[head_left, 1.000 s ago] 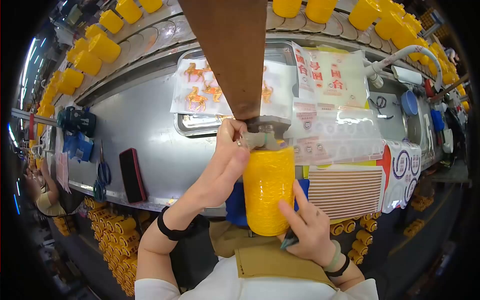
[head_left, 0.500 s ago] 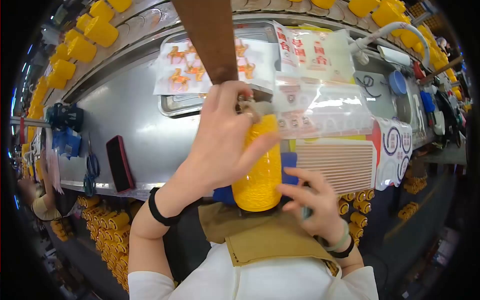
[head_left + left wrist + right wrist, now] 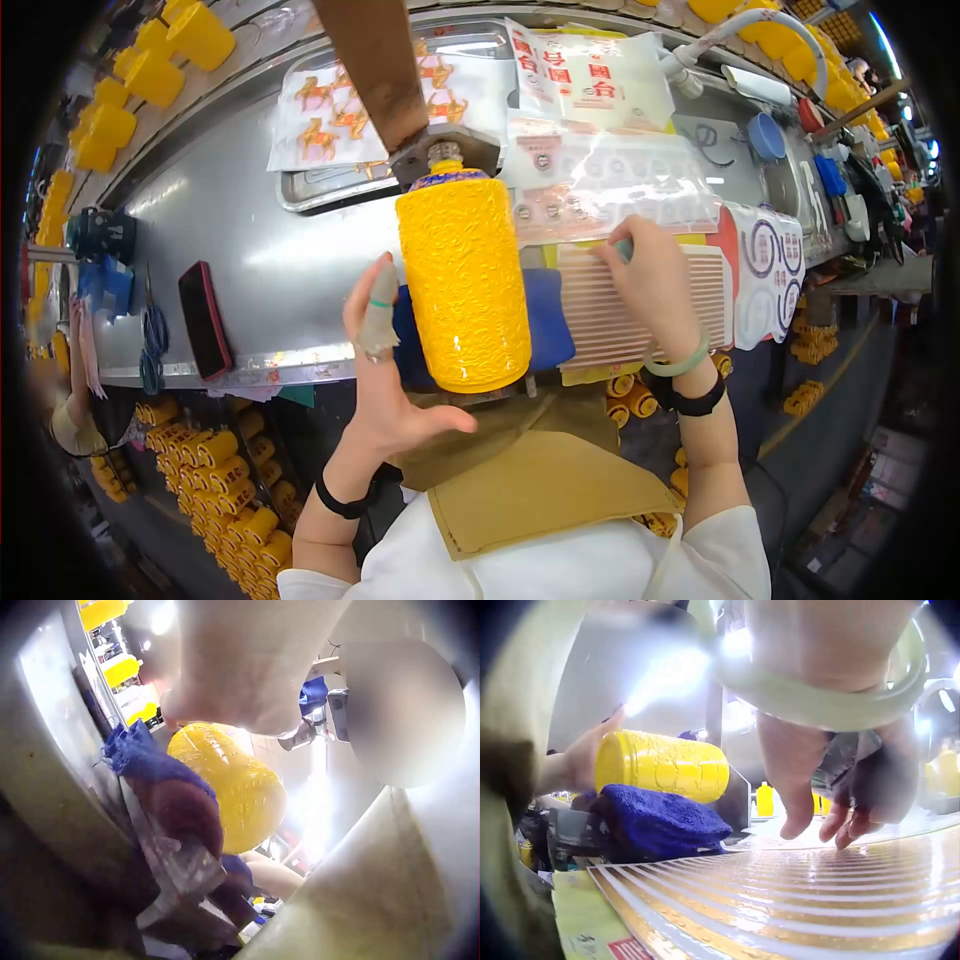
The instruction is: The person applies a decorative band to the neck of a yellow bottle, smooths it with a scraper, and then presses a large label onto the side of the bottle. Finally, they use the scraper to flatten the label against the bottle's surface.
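Observation:
A yellow embossed bottle (image 3: 465, 285) lies on a blue cloth (image 3: 550, 318), its clear neck (image 3: 443, 152) at a metal bracket (image 3: 482, 150). My left hand (image 3: 385, 365), thumb spread wide, stands just left of the bottle. A pale finger cover with a teal band (image 3: 380, 315) is on one finger. Over the brown-and-white striped sheet (image 3: 590, 330) reaches my right hand (image 3: 655, 285), fingers bent down at its surface. In the right wrist view a glossy grey thing (image 3: 844, 761) shows inside that hand; I cannot tell whether it is held or worn.
A tray (image 3: 300, 190) bears a sheet of gold-orange horse figures (image 3: 315, 90). Clear printed sheets (image 3: 620, 165) lie at back right. A phone (image 3: 203, 320) and scissors (image 3: 152, 340) are at left. A brown beam (image 3: 375, 60) juts over the bench. Yellow bottles (image 3: 155, 75) line the back.
My left hand has come off the bottle's neck and drawn back to its left side. My right hand has left the bottle's lower end for the striped sheet. The bottle's neck is uncovered.

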A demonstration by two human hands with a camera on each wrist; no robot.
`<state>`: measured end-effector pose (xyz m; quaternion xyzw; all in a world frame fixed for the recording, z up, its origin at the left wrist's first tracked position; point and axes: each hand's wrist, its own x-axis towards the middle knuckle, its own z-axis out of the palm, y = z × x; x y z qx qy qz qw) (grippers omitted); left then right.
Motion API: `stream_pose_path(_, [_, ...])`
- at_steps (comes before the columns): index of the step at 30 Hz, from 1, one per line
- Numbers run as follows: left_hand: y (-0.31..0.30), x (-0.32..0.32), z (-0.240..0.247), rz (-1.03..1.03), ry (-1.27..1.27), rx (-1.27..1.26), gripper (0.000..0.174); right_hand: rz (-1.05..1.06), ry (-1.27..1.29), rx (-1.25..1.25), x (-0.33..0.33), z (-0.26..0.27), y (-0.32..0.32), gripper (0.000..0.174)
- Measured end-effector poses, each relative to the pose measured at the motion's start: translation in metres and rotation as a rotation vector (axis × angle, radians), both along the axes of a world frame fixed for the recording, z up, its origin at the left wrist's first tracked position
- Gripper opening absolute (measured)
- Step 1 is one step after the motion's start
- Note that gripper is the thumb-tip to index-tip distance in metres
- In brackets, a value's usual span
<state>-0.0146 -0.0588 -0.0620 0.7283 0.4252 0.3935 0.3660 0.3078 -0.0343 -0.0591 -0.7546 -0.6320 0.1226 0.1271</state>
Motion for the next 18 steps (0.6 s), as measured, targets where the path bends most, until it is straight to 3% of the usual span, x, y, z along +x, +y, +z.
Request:
stream_pose_path(5, [-0.019,0.009,-0.005,0.074,0.066,-0.041,0.132,-0.011,0.153,-0.031,0.006,-0.002,0.002,0.019])
stream_pose_path(6, [-0.022,0.015,-0.009,0.134,-0.021,-0.028,0.119,-0.017,0.175,-0.052,0.005,-0.002,0.002,0.016])
stream_pose_path(9, [-0.017,0.021,-0.016,0.160,-0.041,0.019,0.104,0.047,0.164,0.045,0.000,0.012,-0.003,0.014])
stream_pose_path(10, [-0.015,0.024,-0.011,0.202,-0.065,0.052,0.090,0.111,0.080,0.216,0.002,0.007,-0.007,0.011])
stream_pose_path(11, [-0.013,0.024,-0.011,0.206,-0.068,0.055,0.090,0.116,0.078,0.220,0.002,0.012,-0.010,0.011])
stream_pose_path(13, [-0.013,0.023,-0.012,0.185,-0.125,0.027,0.088,0.090,-0.186,0.170,-0.002,0.032,-0.018,0.009])
stream_pose_path(15, [-0.015,0.024,-0.010,0.189,-0.141,0.017,0.086,0.087,-0.180,0.215,-0.010,0.045,-0.026,0.007])
stream_pose_path(17, [-0.016,0.025,-0.005,0.198,-0.154,0.008,0.084,0.118,0.075,0.316,-0.018,0.055,-0.033,0.007])
stream_pose_path(18, [-0.016,0.025,0.000,0.193,-0.116,0.090,0.082,0.120,0.075,0.317,-0.023,0.062,-0.036,0.007])
